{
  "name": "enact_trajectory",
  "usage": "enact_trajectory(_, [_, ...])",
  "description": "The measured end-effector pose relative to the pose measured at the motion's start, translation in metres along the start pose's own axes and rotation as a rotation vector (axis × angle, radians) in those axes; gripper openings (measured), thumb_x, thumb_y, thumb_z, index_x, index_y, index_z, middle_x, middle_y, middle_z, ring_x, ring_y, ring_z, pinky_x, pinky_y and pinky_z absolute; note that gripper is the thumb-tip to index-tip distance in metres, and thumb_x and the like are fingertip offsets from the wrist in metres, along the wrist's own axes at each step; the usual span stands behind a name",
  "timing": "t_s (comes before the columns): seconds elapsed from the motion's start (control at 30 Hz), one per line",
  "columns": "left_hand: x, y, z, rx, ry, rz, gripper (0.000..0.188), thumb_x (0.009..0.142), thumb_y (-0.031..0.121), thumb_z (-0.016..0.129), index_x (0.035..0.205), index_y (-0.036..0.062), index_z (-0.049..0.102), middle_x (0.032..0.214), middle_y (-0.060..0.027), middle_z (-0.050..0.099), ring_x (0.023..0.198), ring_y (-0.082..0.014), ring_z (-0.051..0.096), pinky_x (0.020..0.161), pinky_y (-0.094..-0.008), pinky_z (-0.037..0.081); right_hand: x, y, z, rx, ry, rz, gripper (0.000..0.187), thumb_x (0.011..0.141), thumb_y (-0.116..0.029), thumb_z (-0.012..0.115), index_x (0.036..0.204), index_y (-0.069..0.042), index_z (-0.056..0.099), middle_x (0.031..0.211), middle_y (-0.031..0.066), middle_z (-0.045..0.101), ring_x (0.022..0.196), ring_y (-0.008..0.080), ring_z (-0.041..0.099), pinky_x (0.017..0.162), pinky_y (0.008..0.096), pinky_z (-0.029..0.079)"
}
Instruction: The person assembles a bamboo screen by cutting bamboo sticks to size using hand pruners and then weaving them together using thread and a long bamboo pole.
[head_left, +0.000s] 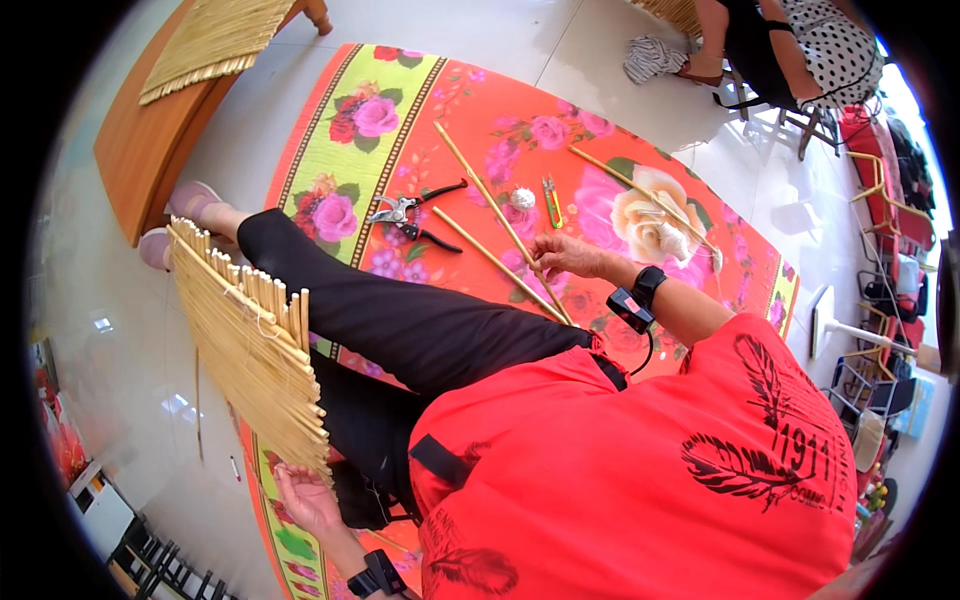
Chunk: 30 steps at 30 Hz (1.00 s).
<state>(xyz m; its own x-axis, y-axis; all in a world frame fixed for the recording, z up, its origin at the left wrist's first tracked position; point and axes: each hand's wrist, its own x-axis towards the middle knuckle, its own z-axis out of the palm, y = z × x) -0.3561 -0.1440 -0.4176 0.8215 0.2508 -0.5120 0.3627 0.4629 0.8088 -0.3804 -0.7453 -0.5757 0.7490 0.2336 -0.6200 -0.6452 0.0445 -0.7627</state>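
Observation:
A woven mat of straw-coloured reed stalks lies across my lower legs at the left, its cut ends uneven along the upper edge. Beside the mat's near end is my left hand, palm up with loosely spread fingers; no object shows in it. My right hand pinches a long reed stalk that slants over the floral cloth. A second reed stalk lies just left of it. Pruning shears with black handles rest with their handles apart. Nearby are a white ball of thread and a green-and-orange utility knife.
The red floral cloth covers the tiled floor. On it at right lie another reed stalk and a white thread bundle. A wooden table carries another reed mat. A seated person is at the upper right, near chairs.

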Motion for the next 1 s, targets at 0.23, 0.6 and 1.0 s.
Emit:
enact_trajectory(0.23, [0.0,-0.005,0.011,-0.021,0.006,-0.038,0.018,0.097,0.019,0.058,0.109,0.0068,0.061,0.088,0.0007,0.063,0.079,-0.0095,0.06,0.071,-0.0234,0.053,0.001,0.033,0.019,-0.19,0.025,0.168,0.015,0.083,-0.002,0.055,0.096,-0.002,0.062,0.085,0.0037,0.065,0.076,0.0128,0.065,0.067,0.0289,0.056])
enact_trajectory(0.6, [-0.006,-0.01,-0.006,-0.098,0.135,-0.002,0.006,0.094,0.013,0.059,0.1,0.0124,0.056,0.082,-0.0022,0.06,0.075,-0.0153,0.06,0.067,-0.0313,0.05,0.03,0.062,0.007,-0.775,0.203,0.15,0.018,0.083,-0.017,0.059,0.069,-0.004,0.06,0.058,-0.0008,0.047,0.056,0.008,0.047,0.048,0.0306,0.038])
enact_trajectory(1.0, [-0.084,-0.053,-0.189,-0.066,0.739,0.082,0.016,0.093,0.018,0.063,0.106,0.0106,0.057,0.09,-0.005,0.067,0.08,-0.0181,0.067,0.07,-0.03,0.055,0.082,0.087,-0.047,-1.081,0.29,-0.067,0.019,0.086,-0.011,0.048,0.089,0.002,0.062,0.081,0.0276,0.062,0.08,0.0425,0.064,0.067,0.0462,0.048])
